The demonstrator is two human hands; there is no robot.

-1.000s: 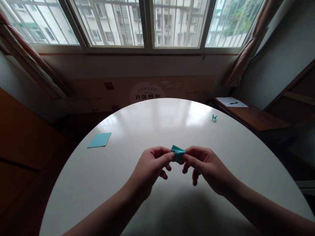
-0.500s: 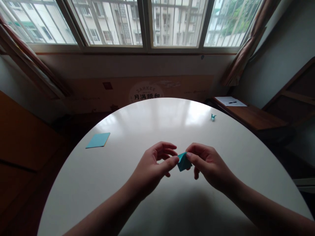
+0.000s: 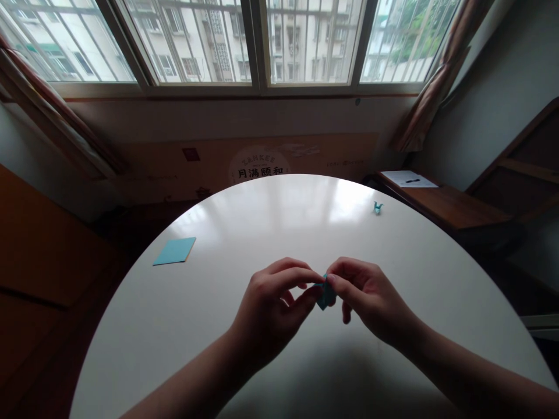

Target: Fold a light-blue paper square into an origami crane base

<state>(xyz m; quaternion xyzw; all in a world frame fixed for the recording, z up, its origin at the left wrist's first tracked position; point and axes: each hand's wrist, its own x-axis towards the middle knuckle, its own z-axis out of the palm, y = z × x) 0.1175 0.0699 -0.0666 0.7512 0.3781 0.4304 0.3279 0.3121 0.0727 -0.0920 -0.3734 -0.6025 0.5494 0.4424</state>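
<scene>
Between both hands, above the white table, is a small folded piece of teal origami paper (image 3: 324,299). My left hand (image 3: 279,305) pinches its left side, the index finger bent over the top edge and the thumb in front. My right hand (image 3: 367,291) grips the upper right of the paper between thumb and index finger. Fingers cover much of the paper, so its exact folds are hidden. Only its lower point shows well.
A stack of light blue square paper (image 3: 175,251) lies at the table's left. A small folded teal bird (image 3: 378,208) stands at the far right of the round white table (image 3: 209,233). Beyond it, a wooden side table (image 3: 467,206) bears white paper (image 3: 406,177) and a pen.
My left index finger has come down from above onto the folded paper's top edge, so the hand now covers more of it. My right hand keeps its pinch, nearly still.
</scene>
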